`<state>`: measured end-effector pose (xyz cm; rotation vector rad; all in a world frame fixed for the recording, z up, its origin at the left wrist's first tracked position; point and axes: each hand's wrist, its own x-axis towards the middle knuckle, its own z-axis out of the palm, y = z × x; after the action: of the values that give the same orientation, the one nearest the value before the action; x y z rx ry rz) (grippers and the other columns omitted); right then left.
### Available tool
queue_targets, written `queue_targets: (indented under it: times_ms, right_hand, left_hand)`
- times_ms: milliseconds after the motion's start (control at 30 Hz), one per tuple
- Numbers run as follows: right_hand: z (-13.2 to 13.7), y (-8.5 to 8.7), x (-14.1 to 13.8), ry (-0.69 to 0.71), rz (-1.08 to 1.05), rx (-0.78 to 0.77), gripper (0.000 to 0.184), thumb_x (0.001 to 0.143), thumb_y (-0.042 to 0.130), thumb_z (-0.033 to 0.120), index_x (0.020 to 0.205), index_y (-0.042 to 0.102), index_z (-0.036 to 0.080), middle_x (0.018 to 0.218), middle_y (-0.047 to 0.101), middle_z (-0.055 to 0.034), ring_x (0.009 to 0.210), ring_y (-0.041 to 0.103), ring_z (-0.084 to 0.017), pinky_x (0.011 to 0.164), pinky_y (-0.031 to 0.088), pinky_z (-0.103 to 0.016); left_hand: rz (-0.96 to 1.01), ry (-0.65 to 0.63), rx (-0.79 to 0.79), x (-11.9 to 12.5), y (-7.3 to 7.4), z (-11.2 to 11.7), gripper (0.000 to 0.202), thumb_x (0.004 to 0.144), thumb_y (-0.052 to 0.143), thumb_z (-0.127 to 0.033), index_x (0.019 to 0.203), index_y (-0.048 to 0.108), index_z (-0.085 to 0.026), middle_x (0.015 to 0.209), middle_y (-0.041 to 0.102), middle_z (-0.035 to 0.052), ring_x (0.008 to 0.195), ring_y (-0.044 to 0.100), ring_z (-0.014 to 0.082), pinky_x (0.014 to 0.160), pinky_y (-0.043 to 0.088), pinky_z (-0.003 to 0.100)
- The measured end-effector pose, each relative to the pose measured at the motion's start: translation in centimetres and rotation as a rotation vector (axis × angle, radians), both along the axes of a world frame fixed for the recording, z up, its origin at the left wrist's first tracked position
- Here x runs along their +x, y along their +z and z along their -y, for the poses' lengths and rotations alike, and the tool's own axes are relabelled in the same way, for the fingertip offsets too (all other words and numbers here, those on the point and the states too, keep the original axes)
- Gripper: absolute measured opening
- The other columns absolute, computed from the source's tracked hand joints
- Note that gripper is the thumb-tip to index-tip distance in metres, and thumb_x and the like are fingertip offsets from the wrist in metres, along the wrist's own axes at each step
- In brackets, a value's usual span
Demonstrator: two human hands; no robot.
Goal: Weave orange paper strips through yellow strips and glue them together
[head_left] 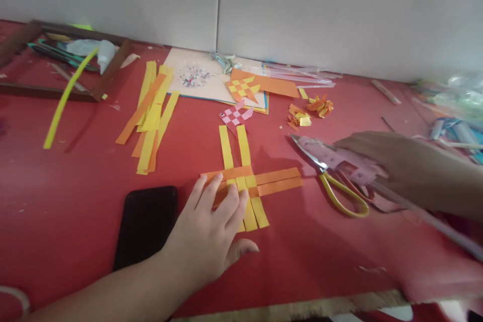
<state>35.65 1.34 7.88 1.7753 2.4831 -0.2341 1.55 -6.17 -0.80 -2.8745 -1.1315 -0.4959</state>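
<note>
My left hand [211, 226] lies spread on a small weave of orange and yellow paper strips [247, 201], its fingertips pressing the left part against the red table. Strip ends stick out beyond the fingers at the top, right and bottom. At the right, my right hand [407, 171] is smeared by motion, closed around a pink glue gun [354, 163] with a long pale glue stick [433, 219] out of its back; the fingers are mostly hidden. Beneath and beside the gun lies a pair of scissors with yellow handles [343, 196].
Left of the weave are a black phone [147, 226] and loose paper strips [151, 115]. Behind it lie a pink woven paper fish [236, 114], an orange-yellow one [243, 89] and paper scraps [320, 105]. A brown wooden frame [49, 91] surrounds a glue bottle [105, 54].
</note>
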Motion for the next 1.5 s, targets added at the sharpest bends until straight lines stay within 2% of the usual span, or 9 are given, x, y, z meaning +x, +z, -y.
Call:
queue_targets:
  times_ms: [67,200,367,467,633,833,1100,1300,1500]
  right_hand:
    - [-0.1,-0.4,3.4,0.003,0.118,-0.058,0.042,0.060,0.053,0.011,0.097,0.068,0.025,0.100,0.071,-0.0118,0.091,0.064,-0.026,0.075,0.044,-0.039]
    - [-0.9,-1.6,8.7,-0.051,0.288,-0.094,0.043,0.063,0.053,0.008,0.100,0.068,0.024,0.101,0.070,-0.0132,0.091,0.062,-0.025,0.079,0.041,-0.039]
    - [-1.6,-3.3,10.5,-0.107,0.465,-0.125,0.043,0.068,0.051,0.003,0.101,0.070,0.022,0.098,0.070,-0.0131,0.088,0.062,-0.025,0.072,0.038,-0.037]
    - [-0.9,-2.8,7.6,-0.121,0.470,0.018,0.050,0.068,0.052,0.003,0.111,0.067,0.021,0.101,0.068,-0.0162,0.089,0.061,-0.027,0.071,0.038,-0.037]
    - [0.4,-1.6,-3.8,0.020,0.052,0.009,0.021,0.083,0.047,0.016,0.096,0.062,0.020,0.093,0.069,-0.0106,0.081,0.062,-0.023,0.071,0.042,-0.035]
    - [-1.2,-5.0,-12.6,-0.108,-0.528,-0.093,0.024,0.088,0.052,0.032,0.110,0.050,0.023,0.102,0.069,-0.0033,0.087,0.064,-0.017,0.071,0.047,-0.029]
    - [-1.8,-6.2,-14.0,-0.242,-0.923,-0.230,0.063,0.079,0.065,0.025,0.136,0.038,0.019,0.090,0.068,-0.0012,0.079,0.065,-0.015,0.071,0.053,-0.031]
    - [0.1,-6.4,-13.0,0.011,-0.798,0.004,0.008,0.084,0.061,0.022,0.089,0.067,0.019,0.087,0.071,-0.0032,0.077,0.066,-0.016,0.070,0.054,-0.029]
    - [2.0,-7.4,-12.0,0.279,-0.662,0.186,0.022,0.081,0.060,0.010,0.100,0.068,0.019,0.100,0.073,-0.0051,0.098,0.065,-0.018,0.087,0.054,-0.033]
  left_hand:
    - [-0.002,-0.004,0.002,0.0,0.0,0.0,0.068,0.096,0.029,-0.059,0.128,0.059,-0.006,0.121,0.064,0.0150,0.118,0.049,0.0426,0.101,0.035,0.060]
    - [0.015,-0.014,0.003,0.0,0.0,0.0,0.068,0.096,0.030,-0.058,0.126,0.061,-0.006,0.118,0.064,0.0157,0.117,0.050,0.0424,0.100,0.036,0.061]
    - [0.019,-0.021,0.005,0.0,-0.1,-0.2,0.068,0.096,0.032,-0.059,0.126,0.061,-0.005,0.118,0.064,0.0173,0.116,0.050,0.0427,0.099,0.037,0.062]
    - [0.004,-0.024,-0.007,-0.1,-0.1,-0.2,0.070,0.095,0.031,-0.060,0.127,0.060,-0.005,0.118,0.064,0.0172,0.114,0.051,0.0424,0.099,0.037,0.062]
    - [-0.020,-0.031,0.012,-0.2,0.0,-0.2,0.069,0.096,0.030,-0.059,0.128,0.059,-0.005,0.120,0.063,0.0167,0.114,0.051,0.0415,0.101,0.036,0.061]
    - [-0.032,-0.012,0.009,-0.3,0.1,-0.2,0.067,0.094,0.034,-0.062,0.132,0.057,-0.012,0.123,0.063,0.0133,0.117,0.051,0.0412,0.100,0.036,0.059]
    - [-0.077,-0.012,-0.003,-0.1,0.5,-0.2,0.065,0.095,0.030,-0.062,0.136,0.054,-0.017,0.141,0.054,0.0038,0.120,0.049,0.0410,0.101,0.036,0.057]
    - [-0.052,-0.020,0.000,-0.1,0.3,-0.1,0.064,0.094,0.033,-0.064,0.131,0.059,-0.018,0.140,0.054,0.0057,0.118,0.051,0.0424,0.098,0.038,0.059]
    - [-0.035,-0.025,0.014,-0.1,0.1,-0.1,0.066,0.093,0.035,-0.064,0.129,0.060,-0.015,0.139,0.055,0.0085,0.118,0.051,0.0431,0.097,0.040,0.061]
